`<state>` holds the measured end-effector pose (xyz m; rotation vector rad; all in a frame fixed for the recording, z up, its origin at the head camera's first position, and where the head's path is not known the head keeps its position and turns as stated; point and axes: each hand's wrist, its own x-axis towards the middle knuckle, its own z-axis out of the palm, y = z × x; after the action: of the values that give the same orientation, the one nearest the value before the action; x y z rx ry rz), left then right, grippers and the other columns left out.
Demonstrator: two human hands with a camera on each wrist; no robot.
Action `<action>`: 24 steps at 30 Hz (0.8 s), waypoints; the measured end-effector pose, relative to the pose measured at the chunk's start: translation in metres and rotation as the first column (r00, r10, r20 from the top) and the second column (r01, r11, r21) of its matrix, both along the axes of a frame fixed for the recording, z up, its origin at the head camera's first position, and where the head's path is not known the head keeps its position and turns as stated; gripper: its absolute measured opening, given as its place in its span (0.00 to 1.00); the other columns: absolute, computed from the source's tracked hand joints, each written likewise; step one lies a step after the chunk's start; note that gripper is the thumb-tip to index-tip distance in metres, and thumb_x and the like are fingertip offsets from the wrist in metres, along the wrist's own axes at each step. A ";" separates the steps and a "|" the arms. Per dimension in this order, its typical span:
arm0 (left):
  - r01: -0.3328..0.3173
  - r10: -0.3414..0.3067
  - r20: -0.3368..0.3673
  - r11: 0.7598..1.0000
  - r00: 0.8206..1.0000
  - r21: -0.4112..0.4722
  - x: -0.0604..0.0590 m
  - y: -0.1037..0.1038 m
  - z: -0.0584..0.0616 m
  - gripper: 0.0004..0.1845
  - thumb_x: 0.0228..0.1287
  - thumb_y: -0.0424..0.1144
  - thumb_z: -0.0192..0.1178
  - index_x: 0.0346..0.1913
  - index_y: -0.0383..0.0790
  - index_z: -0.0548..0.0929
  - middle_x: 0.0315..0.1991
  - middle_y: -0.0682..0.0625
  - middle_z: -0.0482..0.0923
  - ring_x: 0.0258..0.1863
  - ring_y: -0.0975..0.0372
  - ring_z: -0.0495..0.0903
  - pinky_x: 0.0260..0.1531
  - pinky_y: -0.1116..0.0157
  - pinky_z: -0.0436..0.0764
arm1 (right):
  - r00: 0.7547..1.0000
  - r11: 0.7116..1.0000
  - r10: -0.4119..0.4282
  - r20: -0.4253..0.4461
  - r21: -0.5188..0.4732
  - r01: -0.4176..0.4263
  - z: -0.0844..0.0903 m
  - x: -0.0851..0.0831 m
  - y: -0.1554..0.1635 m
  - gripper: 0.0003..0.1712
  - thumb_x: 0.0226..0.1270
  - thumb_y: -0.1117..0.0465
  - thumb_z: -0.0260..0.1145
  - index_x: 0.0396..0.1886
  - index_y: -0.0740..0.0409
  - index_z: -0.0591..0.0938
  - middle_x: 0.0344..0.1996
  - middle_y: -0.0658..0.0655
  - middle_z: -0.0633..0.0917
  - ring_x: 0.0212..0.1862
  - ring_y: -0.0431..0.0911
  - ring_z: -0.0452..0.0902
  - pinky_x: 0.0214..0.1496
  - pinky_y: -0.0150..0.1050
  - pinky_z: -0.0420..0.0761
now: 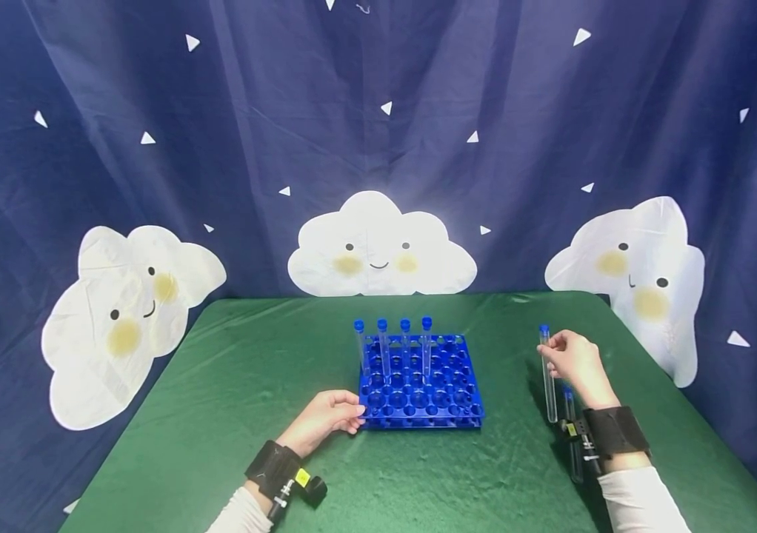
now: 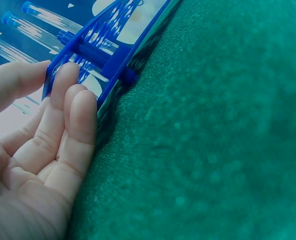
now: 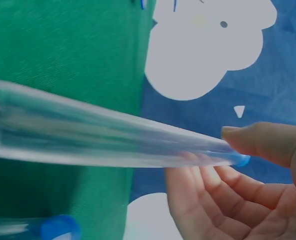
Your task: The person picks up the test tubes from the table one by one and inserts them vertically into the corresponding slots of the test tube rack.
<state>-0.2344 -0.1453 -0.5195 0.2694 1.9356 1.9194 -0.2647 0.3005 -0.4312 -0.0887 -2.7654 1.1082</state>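
My right hand (image 1: 577,364) pinches a clear test tube (image 1: 548,385) just below its blue cap, between thumb and fingers. The tube hangs nearly upright above the table, rounded end down; in the right wrist view its body (image 3: 97,132) stretches across the picture. With thumb and fingers my left hand (image 1: 327,420) holds the front left corner of a blue test tube rack (image 1: 421,423). Several capped tubes (image 1: 427,348) stand in a row toward the rack's back left. Close up, the left wrist view has the left fingertips against the rack's edge (image 2: 47,80).
Another blue-capped test tube (image 1: 575,451) lies on the green table (image 1: 238,355) beside the right wrist, partly covered by the wrist camera. Behind the table hangs a dark blue curtain (image 1: 252,96) with white clouds.
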 end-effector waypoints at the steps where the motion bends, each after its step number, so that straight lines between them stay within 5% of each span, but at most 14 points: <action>1: 0.001 -0.001 0.000 1.000 1.000 -0.001 0.000 0.000 0.000 0.12 0.63 0.35 0.64 0.44 0.30 0.78 0.32 0.51 0.84 0.32 0.63 0.83 0.34 0.68 0.85 | 0.999 1.000 0.000 -0.033 0.003 0.000 0.002 0.001 -0.001 0.13 0.69 0.60 0.62 0.39 0.69 0.76 0.29 0.63 0.84 0.22 0.41 0.82 0.24 0.31 0.83; 9: 0.003 -0.003 0.000 1.000 1.000 -0.006 -0.001 0.000 -0.001 0.12 0.63 0.35 0.63 0.44 0.30 0.78 0.31 0.51 0.84 0.32 0.63 0.82 0.34 0.68 0.85 | 0.970 1.000 -0.005 -0.243 -0.001 0.005 0.020 0.002 -0.014 0.13 0.68 0.60 0.65 0.38 0.68 0.78 0.30 0.67 0.86 0.21 0.40 0.83 0.24 0.25 0.80; 17: 0.009 -0.009 -0.007 1.000 1.000 0.000 -0.001 0.000 0.000 0.12 0.63 0.36 0.64 0.44 0.31 0.78 0.32 0.51 0.84 0.32 0.63 0.83 0.33 0.68 0.85 | 0.940 1.000 0.023 -0.339 -0.007 -0.027 0.035 0.004 -0.041 0.11 0.66 0.61 0.66 0.39 0.67 0.79 0.31 0.67 0.87 0.23 0.42 0.83 0.24 0.22 0.79; 24: 0.011 -0.011 -0.010 1.000 1.000 0.000 -0.001 -0.001 -0.002 0.13 0.63 0.36 0.64 0.44 0.30 0.78 0.32 0.51 0.84 0.32 0.63 0.83 0.33 0.69 0.85 | 0.915 0.992 0.058 -0.400 -0.082 -0.099 0.044 0.002 -0.069 0.11 0.64 0.63 0.69 0.38 0.67 0.78 0.31 0.66 0.86 0.25 0.33 0.81 0.27 0.20 0.80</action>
<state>-0.2359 -0.1458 -0.5211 0.2901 1.9366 1.9150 -0.2630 0.2314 -0.3870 0.2156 -2.3691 1.1383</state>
